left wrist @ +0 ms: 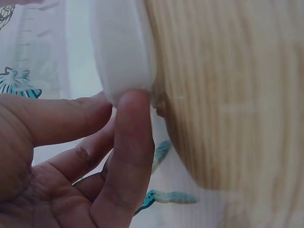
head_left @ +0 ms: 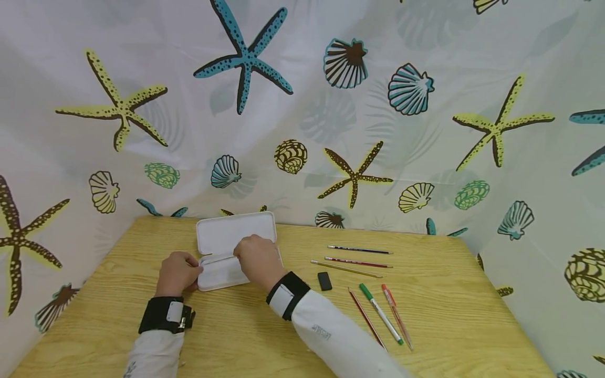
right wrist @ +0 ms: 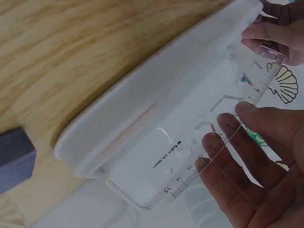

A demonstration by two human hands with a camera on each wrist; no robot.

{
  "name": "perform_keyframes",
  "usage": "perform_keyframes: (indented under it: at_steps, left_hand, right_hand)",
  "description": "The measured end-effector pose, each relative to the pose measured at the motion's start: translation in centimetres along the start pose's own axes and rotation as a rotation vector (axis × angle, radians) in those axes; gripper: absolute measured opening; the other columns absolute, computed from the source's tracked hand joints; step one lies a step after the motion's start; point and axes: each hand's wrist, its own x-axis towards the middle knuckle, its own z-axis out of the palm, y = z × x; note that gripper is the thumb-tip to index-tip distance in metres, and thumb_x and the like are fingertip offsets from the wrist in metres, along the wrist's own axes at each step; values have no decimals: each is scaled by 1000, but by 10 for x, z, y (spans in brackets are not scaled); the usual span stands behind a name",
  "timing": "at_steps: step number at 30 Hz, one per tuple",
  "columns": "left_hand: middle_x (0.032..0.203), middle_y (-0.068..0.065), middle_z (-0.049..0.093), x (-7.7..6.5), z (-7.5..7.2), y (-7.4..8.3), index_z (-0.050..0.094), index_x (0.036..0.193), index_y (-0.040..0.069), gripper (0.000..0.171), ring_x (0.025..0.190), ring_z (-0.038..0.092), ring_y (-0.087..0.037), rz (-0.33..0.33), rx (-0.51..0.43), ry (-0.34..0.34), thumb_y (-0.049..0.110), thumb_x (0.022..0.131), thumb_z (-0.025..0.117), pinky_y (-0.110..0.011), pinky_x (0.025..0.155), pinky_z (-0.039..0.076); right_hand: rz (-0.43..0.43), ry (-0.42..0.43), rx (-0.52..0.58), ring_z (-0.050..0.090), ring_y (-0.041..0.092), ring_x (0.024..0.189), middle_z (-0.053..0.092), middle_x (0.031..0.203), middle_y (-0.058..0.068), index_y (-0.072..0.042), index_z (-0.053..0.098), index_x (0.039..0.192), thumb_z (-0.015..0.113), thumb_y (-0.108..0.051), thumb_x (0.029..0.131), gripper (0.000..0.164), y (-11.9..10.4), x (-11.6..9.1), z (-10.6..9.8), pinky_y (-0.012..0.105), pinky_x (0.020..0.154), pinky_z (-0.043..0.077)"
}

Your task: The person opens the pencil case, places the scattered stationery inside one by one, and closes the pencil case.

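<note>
A white pencil case (head_left: 222, 274) lies open on the wooden table, its lid (head_left: 236, 231) leaning back toward the patterned cloth. My left hand (head_left: 176, 274) pinches the case's left end; in the left wrist view the thumb and a finger (left wrist: 130, 137) grip its white rounded end. With its thumb and fingertips, my right hand (head_left: 259, 260) holds a clear plastic ruler (right wrist: 187, 152) by one long edge. The ruler lies along the inside of the case, its centimetre marks facing the right wrist camera.
Right of the case lie a dark eraser (head_left: 324, 281) and several pencils, among them a yellow one (head_left: 347, 269). Nearer the right forearm are a red pencil (head_left: 366, 317), a white-and-green pen (head_left: 382, 314) and an orange-capped pen (head_left: 397, 316). A patterned cloth (head_left: 302, 199) hangs behind.
</note>
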Motion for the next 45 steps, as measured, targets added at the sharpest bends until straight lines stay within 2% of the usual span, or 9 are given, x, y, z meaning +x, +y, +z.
perform_keyframes:
  at_steps: [8,19,29,35,40,45]
  left_hand:
    - [83,-20,64,-1,2,2,65,99,-11,18,54,62,-17,4,-2,9,4,92,70,-27,50,51]
    - [81,-19,62,-3,2,4,64,98,-12,18,53,62,-17,14,-8,8,4,92,70,-26,50,51]
    - [79,-17,62,-1,1,4,65,97,-12,18,52,62,-16,31,-9,15,4,91,70,-25,49,50]
    - [81,-18,62,-1,0,3,64,99,-12,18,54,61,-17,14,-12,-1,4,92,69,-26,50,51]
    - [81,-18,62,0,0,1,65,100,-13,19,55,62,-17,10,-8,-6,4,92,69,-26,51,51]
    - [82,-18,62,0,0,2,64,101,-13,19,56,62,-17,-7,3,-5,4,93,68,-26,52,51]
  right_hand:
    - [2,11,-38,70,8,85,76,91,-8,-24,84,94,68,-10,98,21,0,9,16,26,63,57]
    - [22,-80,-126,70,9,77,75,86,-7,-24,83,94,70,-16,98,15,6,16,34,25,59,56]
    - [35,-127,-140,70,9,77,75,87,-7,-23,82,94,73,-18,97,11,3,20,25,25,61,56]
    - [36,-162,-150,69,9,75,74,87,-6,-21,80,94,71,-18,98,11,2,21,24,27,60,56]
    - [35,-156,-162,68,10,71,73,82,-4,-19,79,90,69,-17,100,14,2,22,26,27,56,55]
    - [29,-161,-170,68,11,70,73,82,-2,-17,79,94,68,-17,100,13,0,22,27,28,57,56]
